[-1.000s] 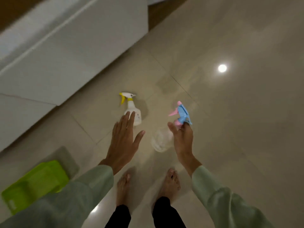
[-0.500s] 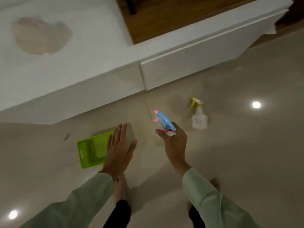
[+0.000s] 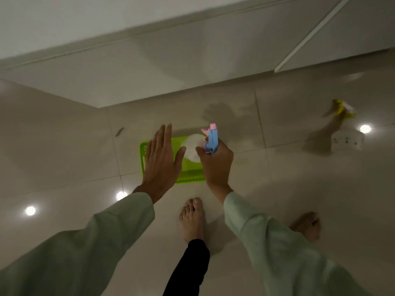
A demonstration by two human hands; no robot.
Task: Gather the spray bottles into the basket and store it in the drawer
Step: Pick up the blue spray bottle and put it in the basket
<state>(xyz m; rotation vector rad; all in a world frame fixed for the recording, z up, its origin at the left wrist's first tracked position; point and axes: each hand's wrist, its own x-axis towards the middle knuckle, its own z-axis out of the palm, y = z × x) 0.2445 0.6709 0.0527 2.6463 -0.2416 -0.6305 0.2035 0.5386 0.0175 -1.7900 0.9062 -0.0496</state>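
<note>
My right hand [image 3: 215,165] grips a spray bottle with a blue and pink trigger head [image 3: 211,139]; its clear round body hangs over the green basket [image 3: 190,177] on the floor. My left hand [image 3: 161,163] is flat with fingers spread, hovering over the basket's left half and hiding part of it. A second spray bottle [image 3: 347,138], white with a yellow trigger head, stands on the floor at the far right, blurred.
A white cabinet with drawer fronts [image 3: 149,67] runs across the top of the view. Glossy floor tiles [image 3: 64,157] show ceiling-light reflections. My bare feet [image 3: 192,218] stand just behind the basket.
My view has swung left, bringing the basket under my hands. The blue and pink bottle in my right hand now hangs over the basket; the yellow-headed bottle has shifted to the far right.
</note>
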